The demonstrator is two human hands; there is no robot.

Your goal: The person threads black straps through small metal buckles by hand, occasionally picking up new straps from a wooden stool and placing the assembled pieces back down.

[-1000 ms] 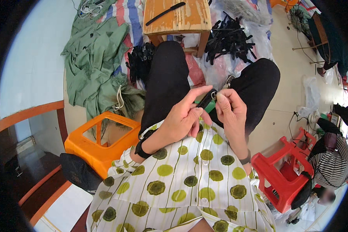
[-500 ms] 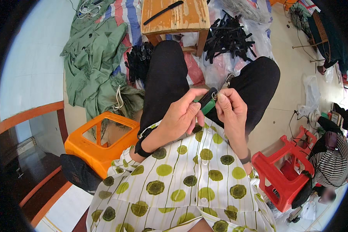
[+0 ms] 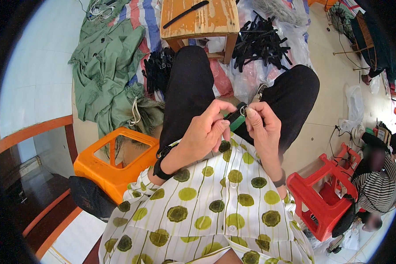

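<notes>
Above my lap, both hands are closed on one short black strap (image 3: 234,115) with a small metal buckle (image 3: 243,110) at its far end. My left hand (image 3: 207,133) pinches the strap's body between thumb and fingers. At the buckle end, the thumb and forefinger of my right hand (image 3: 263,124) press together on the metal. A green strip (image 3: 238,123) shows just under the strap, between the hands; whether it is joined to the strap I cannot tell. Fingers cover part of both.
Ahead stands a worn wooden stool (image 3: 198,27) with a black strap (image 3: 185,14) on top. Piles of black straps (image 3: 262,44) and buckled straps (image 3: 159,72) lie beside it. An orange stool (image 3: 99,169) is at left, a red stool (image 3: 314,189) at right, near another person (image 3: 378,185).
The black strap has turned in my fingers and shows a narrower face. My right fingertips have shifted slightly at the buckle; my left hand has barely moved.
</notes>
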